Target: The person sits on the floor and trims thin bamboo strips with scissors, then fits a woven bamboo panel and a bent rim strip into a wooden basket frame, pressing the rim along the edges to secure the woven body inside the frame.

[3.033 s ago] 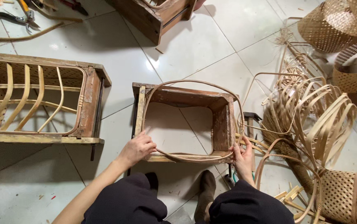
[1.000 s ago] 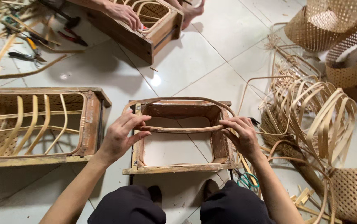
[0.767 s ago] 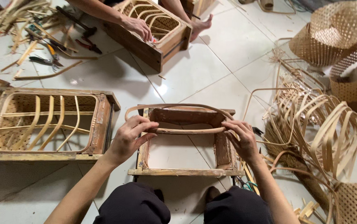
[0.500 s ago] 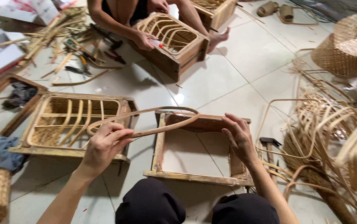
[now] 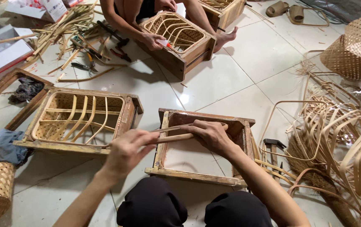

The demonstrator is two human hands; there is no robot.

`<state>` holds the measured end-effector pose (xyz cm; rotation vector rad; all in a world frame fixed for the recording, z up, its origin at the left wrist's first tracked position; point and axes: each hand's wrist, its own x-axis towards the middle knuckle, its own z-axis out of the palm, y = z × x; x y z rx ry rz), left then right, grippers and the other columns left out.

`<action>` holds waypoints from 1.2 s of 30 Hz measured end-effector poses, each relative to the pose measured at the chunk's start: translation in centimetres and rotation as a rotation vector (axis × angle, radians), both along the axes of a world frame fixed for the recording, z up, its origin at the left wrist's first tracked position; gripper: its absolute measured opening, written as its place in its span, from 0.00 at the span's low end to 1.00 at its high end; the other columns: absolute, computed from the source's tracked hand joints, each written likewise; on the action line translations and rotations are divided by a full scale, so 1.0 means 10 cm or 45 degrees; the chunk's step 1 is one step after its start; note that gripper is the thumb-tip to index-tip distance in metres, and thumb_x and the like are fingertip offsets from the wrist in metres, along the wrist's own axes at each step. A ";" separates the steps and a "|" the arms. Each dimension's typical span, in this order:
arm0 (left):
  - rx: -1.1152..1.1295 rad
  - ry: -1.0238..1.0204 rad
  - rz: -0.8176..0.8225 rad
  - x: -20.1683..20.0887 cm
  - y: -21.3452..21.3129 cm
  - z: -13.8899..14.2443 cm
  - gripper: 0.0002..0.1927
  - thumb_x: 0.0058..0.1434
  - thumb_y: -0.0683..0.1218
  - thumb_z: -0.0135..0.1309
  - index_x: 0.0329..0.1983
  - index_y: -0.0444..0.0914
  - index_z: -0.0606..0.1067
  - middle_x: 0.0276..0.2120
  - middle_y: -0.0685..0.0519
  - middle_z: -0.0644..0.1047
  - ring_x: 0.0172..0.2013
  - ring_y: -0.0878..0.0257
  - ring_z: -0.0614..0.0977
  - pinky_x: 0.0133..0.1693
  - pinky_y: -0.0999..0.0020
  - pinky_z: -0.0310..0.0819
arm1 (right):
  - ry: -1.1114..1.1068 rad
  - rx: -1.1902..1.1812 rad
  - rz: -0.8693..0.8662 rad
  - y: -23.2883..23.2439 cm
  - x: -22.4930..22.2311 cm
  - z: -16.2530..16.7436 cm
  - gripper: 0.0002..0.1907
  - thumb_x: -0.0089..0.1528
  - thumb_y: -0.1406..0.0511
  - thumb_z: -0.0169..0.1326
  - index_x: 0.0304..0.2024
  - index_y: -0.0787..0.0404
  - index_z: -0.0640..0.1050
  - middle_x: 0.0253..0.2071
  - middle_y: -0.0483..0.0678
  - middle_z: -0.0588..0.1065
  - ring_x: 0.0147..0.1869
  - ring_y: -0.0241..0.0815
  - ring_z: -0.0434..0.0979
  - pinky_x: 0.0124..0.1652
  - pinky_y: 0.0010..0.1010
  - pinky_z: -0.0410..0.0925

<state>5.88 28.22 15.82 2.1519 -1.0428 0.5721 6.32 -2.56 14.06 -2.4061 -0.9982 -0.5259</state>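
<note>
My left hand (image 5: 126, 150) and my right hand (image 5: 210, 135) both grip a bent rattan hoop (image 5: 173, 133), squeezed flat into two near-parallel strips. I hold it above the left side of an open wooden box mould (image 5: 197, 176) that lies on the tiled floor between my knees. My left hand pinches the hoop's left end beside the mould. My right hand clasps the strips over the mould's opening.
A second wooden mould (image 5: 126, 113) with curved rattan ribs lies to the left. Another person (image 5: 151, 40) sits ahead at a third mould (image 5: 176, 38). Bent rattan frames (image 5: 340, 138) are piled right, woven baskets (image 5: 357, 46) far right, tools (image 5: 84, 66) far left, a hammer (image 5: 274, 145) by the mould.
The wide hoop, first lying around the mould's rim, was lifted and pressed narrow. My hands carried it leftward, and my view tilted up to show the other person.
</note>
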 end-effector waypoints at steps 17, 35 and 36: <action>-0.049 0.030 0.125 -0.20 -0.52 0.08 0.18 0.56 0.45 0.65 0.50 0.42 0.83 0.37 0.56 0.80 0.38 0.60 0.81 0.43 0.60 0.76 | -0.200 0.032 -0.212 0.11 -0.39 0.13 0.16 0.63 0.57 0.63 0.51 0.56 0.79 0.30 0.43 0.74 0.30 0.39 0.76 0.31 0.32 0.70; 0.136 -0.099 -0.015 0.02 -0.49 0.01 0.19 0.56 0.49 0.65 0.52 0.46 0.82 0.34 0.56 0.80 0.34 0.62 0.80 0.36 0.64 0.74 | 0.063 -0.024 -0.086 -0.11 -0.35 0.29 0.15 0.63 0.61 0.61 0.52 0.57 0.79 0.30 0.44 0.76 0.31 0.41 0.78 0.32 0.34 0.70; 0.141 -0.106 -0.023 -0.02 -0.55 -0.01 0.20 0.55 0.48 0.65 0.52 0.45 0.82 0.33 0.57 0.79 0.34 0.62 0.80 0.36 0.62 0.73 | 0.043 -0.046 -0.076 -0.09 -0.36 0.26 0.17 0.63 0.62 0.61 0.53 0.58 0.79 0.30 0.44 0.75 0.32 0.41 0.78 0.33 0.34 0.71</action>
